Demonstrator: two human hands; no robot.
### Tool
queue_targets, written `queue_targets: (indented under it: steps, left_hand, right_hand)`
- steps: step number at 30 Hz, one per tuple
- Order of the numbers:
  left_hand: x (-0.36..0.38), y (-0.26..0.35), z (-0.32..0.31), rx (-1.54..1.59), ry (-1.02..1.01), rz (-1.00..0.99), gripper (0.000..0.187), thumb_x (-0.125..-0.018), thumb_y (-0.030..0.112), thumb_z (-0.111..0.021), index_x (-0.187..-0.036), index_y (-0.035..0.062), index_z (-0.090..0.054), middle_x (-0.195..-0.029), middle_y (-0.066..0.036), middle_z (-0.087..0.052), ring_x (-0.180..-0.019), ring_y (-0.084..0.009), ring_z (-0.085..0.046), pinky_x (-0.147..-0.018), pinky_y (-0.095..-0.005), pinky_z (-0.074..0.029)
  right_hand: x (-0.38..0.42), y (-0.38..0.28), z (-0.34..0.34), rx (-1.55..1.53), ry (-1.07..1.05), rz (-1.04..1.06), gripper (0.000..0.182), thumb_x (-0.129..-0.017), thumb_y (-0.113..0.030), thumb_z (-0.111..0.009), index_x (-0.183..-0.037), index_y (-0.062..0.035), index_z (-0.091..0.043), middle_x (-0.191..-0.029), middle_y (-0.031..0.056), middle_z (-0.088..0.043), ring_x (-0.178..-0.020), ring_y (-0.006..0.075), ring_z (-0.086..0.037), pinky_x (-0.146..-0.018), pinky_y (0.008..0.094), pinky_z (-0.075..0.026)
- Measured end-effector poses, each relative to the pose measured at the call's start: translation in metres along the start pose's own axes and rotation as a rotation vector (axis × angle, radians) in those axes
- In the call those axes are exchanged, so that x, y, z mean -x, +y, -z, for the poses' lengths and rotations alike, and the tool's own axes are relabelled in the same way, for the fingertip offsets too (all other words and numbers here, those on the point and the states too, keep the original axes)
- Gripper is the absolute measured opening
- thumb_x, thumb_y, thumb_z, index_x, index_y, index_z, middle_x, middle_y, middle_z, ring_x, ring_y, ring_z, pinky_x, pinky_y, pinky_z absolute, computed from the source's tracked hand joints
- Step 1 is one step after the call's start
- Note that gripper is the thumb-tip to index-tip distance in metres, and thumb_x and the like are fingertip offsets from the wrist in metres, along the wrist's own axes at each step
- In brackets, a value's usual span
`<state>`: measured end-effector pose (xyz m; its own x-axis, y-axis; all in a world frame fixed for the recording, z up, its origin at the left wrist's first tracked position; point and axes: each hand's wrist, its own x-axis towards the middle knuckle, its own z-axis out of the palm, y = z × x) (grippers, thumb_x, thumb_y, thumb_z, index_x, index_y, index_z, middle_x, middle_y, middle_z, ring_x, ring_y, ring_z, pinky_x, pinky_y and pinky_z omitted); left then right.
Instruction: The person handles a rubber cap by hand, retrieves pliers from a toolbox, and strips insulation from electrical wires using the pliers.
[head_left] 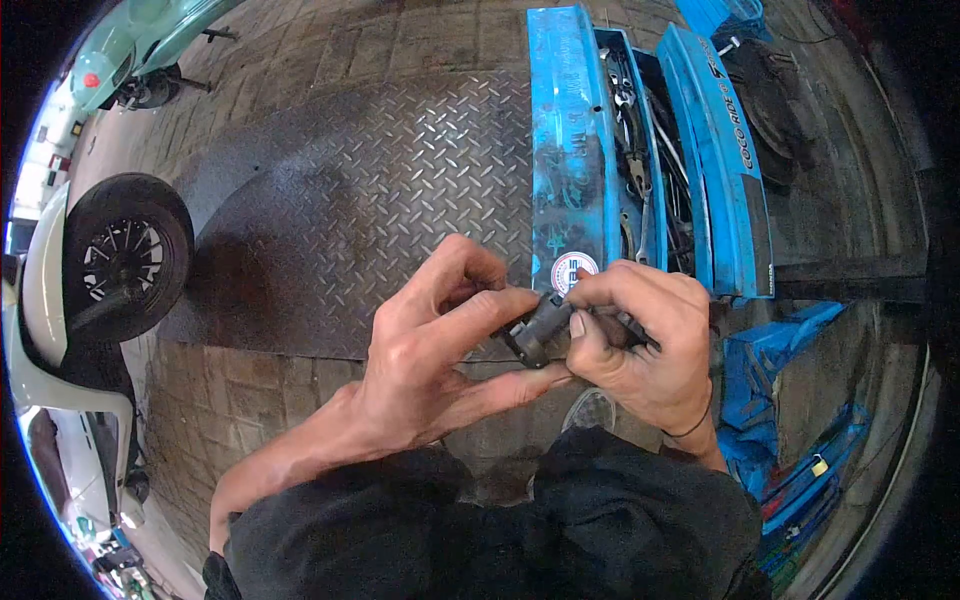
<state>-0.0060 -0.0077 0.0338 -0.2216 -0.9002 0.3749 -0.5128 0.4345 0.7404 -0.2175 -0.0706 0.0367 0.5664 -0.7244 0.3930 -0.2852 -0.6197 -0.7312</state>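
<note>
A small dark mechanical part (545, 328), black and roughly cylindrical, is held up between both hands in front of my body. My left hand (430, 345) grips its left side, thumb and fingers closed around it. From the right, my right hand (645, 325) pinches the same part with thumb and forefinger; the other fingers are curled in. Fingers cover much of the part, and its exact kind cannot be made out. Just beyond the hands is the blue metal toolbox (568, 150), with a round sticker (574, 272) near its close end.
Wrenches (643, 215) and other tools lie in the toolbox's open trays. A diamond-plate metal sheet (440, 170) covers the floor ahead. To the left stands a scooter wheel (125, 257); at the upper left is a green scooter (140, 45). Blue metal pieces (765, 375) lie right.
</note>
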Motion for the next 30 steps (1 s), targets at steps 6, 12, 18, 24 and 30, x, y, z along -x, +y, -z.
queue_targets:
  steps: [6,12,18,24,30]
  left_hand:
    - [0.001,-0.002,-0.001,0.038,-0.021,0.045,0.058,-0.062,0.026,-0.098,-0.108,-0.0019,-0.074,-0.097,-0.014,-0.059,-0.084,-0.0196,-0.061,-0.067,-0.0297,-0.05]
    - [0.001,0.001,0.002,-0.05,0.045,0.047,0.06,-0.061,0.029,-0.098,-0.106,-0.0021,-0.074,-0.096,-0.012,-0.06,-0.083,-0.0186,-0.06,-0.066,-0.0296,-0.049]
    - [0.001,-0.002,0.008,0.101,0.064,0.167,0.059,-0.061,0.034,-0.098,-0.102,-0.0028,-0.075,-0.093,-0.009,-0.06,-0.084,-0.0179,-0.058,-0.07,-0.0277,-0.045]
    - [-0.001,0.0,0.006,0.284,0.086,0.284,0.053,-0.064,0.031,-0.097,-0.1,-0.002,-0.076,-0.093,-0.005,-0.059,-0.082,-0.0125,-0.053,-0.068,-0.0254,-0.04]
    - [0.002,0.002,0.007,0.277,0.07,0.293,0.053,-0.064,0.03,-0.098,-0.1,-0.0018,-0.076,-0.093,-0.005,-0.058,-0.083,-0.0118,-0.053,-0.068,-0.0251,-0.039]
  right_hand:
    - [0.002,0.001,0.002,-0.01,-0.004,-0.01,0.012,-0.079,-0.006,-0.074,-0.085,-0.0004,-0.065,-0.07,0.0119,-0.06,-0.053,0.0247,-0.061,-0.049,0.0346,-0.046]
    - [0.004,0.005,-0.001,0.144,0.011,0.018,0.01,-0.079,-0.002,-0.072,-0.086,-0.0014,-0.065,-0.072,0.0117,-0.061,-0.055,0.0258,-0.062,-0.05,0.0355,-0.047]
    - [0.002,-0.007,0.002,0.02,0.086,-0.101,0.016,-0.075,-0.001,-0.075,-0.089,-0.0022,-0.069,-0.07,0.0092,-0.062,-0.051,0.0206,-0.059,-0.047,0.0332,-0.043]
    - [0.001,-0.009,0.007,0.019,0.046,-0.032,0.018,-0.072,-0.003,-0.08,-0.088,-0.0016,-0.07,-0.067,0.0087,-0.06,-0.048,0.0191,-0.054,-0.046,0.0329,-0.04]
    - [0.001,-0.006,0.005,0.108,0.063,0.069,0.02,-0.07,-0.008,-0.081,-0.086,-0.0042,-0.07,-0.066,0.0085,-0.059,-0.05,0.0241,-0.058,-0.047,0.0352,-0.043]
